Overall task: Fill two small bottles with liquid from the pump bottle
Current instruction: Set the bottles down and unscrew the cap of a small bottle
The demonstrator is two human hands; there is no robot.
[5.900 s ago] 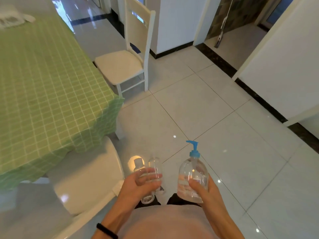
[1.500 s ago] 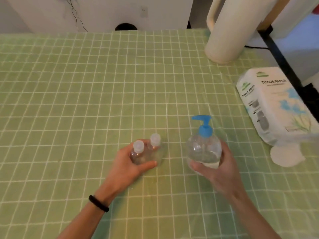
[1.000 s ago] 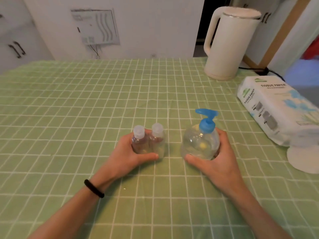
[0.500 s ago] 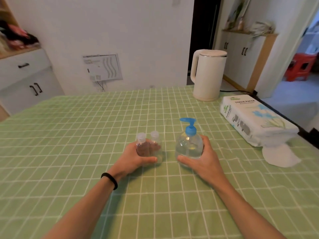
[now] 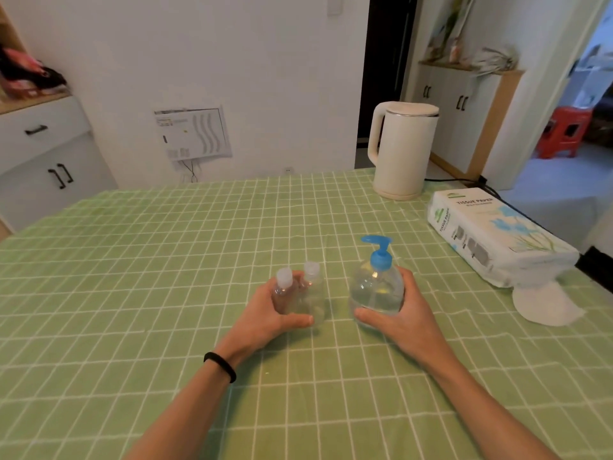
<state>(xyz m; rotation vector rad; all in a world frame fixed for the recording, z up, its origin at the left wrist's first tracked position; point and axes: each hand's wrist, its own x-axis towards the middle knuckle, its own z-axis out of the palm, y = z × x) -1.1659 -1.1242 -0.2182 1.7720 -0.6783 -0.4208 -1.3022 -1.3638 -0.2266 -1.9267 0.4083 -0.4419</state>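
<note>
**A:** Where are the hands?

**B:** Both are near the middle of the desk, which has a green cloth with white checks over it; the left hand is wrapped round the first small bottle and the second small bottle together, thumb across the front, fingers behind.

**A:** How do those two stand?

**B:** Upright on the cloth, touching each other; both are clear, with pale caps on.

**A:** And the right hand?

**B:** The right hand is curled round the pump bottle, thumb low in front, fingers round its right side; the bottle stands upright just right of the small pair, with a narrow gap between them; its pump head is blue, spout pointing left; the body is clear, and I cannot read how full it is.

**A:** Anything else?

**B:** A black band on the left wrist; a white kettle near the far right corner, lid shut, handle to the left; a tissue pack along the right edge, with a loose white tissue at its near end.
</note>
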